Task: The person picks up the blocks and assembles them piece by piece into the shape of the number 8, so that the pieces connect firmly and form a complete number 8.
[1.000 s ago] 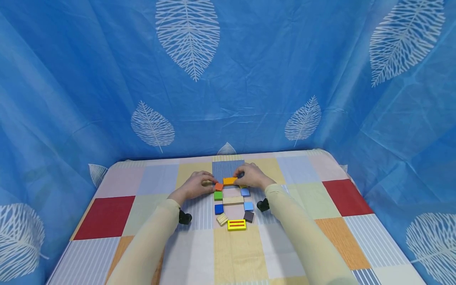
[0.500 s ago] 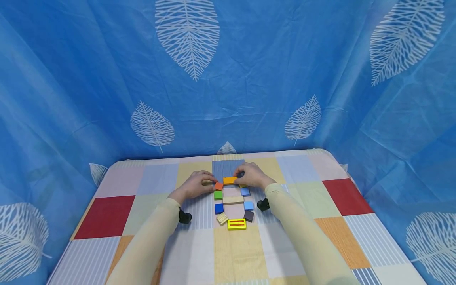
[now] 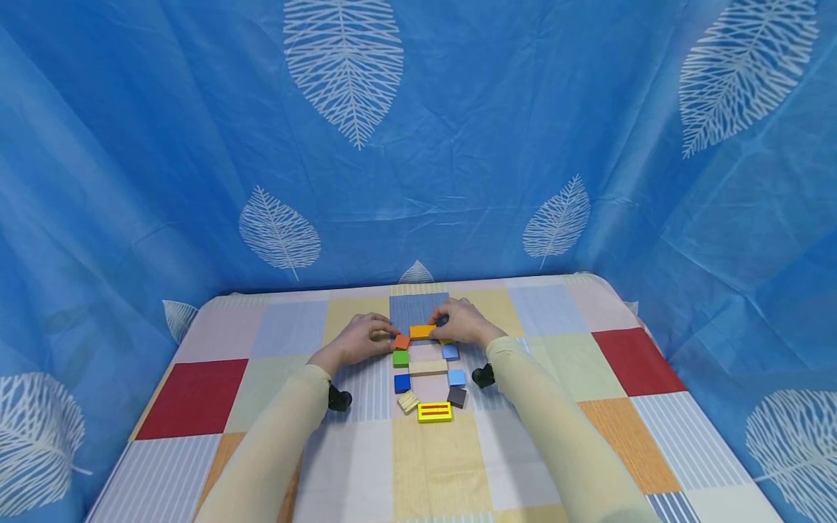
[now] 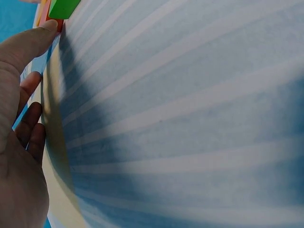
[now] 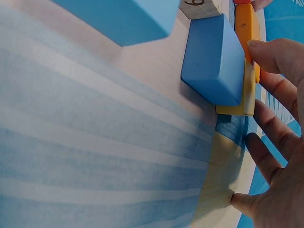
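Note:
Small coloured blocks form a ring on the cloth. My left hand (image 3: 358,340) pinches an orange-red block (image 3: 402,342) at the ring's upper left, its thumb showing on that block (image 4: 60,24) in the left wrist view. At the far end, my right hand (image 3: 463,323) grips a long orange block (image 3: 422,332), with its thumb on the near face and other fingers behind. Under that hand a yellow block (image 5: 249,90) touches the orange one. Close by stand a green block (image 3: 400,359) on the left and a blue block (image 5: 209,61) on the right.
A plain wooden bar (image 3: 428,368) crosses the ring. Nearer me are a dark blue block (image 3: 402,383), a light blue one (image 3: 456,378), a wooden block (image 3: 408,402), a dark block (image 3: 457,397) and a yellow block with red stripes (image 3: 434,412). Blue curtains (image 3: 458,181) surround the table.

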Demonstrator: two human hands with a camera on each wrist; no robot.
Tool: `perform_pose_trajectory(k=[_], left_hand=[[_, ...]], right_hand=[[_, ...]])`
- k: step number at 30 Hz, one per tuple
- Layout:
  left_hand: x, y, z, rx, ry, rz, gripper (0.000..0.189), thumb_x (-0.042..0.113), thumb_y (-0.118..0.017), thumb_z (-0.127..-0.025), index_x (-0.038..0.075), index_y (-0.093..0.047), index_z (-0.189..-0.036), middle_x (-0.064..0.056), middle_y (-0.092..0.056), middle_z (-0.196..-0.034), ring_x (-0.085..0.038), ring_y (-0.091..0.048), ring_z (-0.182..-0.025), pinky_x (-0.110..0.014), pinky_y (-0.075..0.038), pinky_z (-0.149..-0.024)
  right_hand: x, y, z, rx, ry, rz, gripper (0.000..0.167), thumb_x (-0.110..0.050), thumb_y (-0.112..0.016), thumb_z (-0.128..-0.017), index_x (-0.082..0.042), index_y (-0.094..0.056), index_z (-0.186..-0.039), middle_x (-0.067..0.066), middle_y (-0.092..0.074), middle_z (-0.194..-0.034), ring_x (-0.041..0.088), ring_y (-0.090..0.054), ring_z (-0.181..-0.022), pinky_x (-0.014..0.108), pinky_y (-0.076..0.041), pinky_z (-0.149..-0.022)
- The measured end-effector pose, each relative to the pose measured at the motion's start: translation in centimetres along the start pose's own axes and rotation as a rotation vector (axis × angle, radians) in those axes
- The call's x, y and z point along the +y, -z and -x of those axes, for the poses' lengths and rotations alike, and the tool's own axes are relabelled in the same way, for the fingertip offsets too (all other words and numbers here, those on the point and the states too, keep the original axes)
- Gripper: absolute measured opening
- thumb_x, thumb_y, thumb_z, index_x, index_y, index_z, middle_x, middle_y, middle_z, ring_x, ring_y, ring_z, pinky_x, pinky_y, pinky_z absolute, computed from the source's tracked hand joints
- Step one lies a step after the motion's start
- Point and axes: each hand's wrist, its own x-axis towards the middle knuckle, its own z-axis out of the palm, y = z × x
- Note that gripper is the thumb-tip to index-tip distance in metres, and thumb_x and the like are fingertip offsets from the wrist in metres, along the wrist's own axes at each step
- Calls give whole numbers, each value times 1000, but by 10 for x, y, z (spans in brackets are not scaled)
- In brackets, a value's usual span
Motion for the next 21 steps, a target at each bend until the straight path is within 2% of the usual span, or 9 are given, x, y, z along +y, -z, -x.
perform_pose_trajectory(k=[21], left_hand=[[3, 0, 4, 0, 8, 9, 29, 32, -72, -97, 24, -75, -125, -6, -52, -146, -33, -36, -138, -56, -31, -114]], right_hand=[[2, 0, 3, -2, 28, -1, 14, -33, -82, -88, -25, -75, -98, -1, -61, -114, 28, -44, -113, 47, -39, -101]])
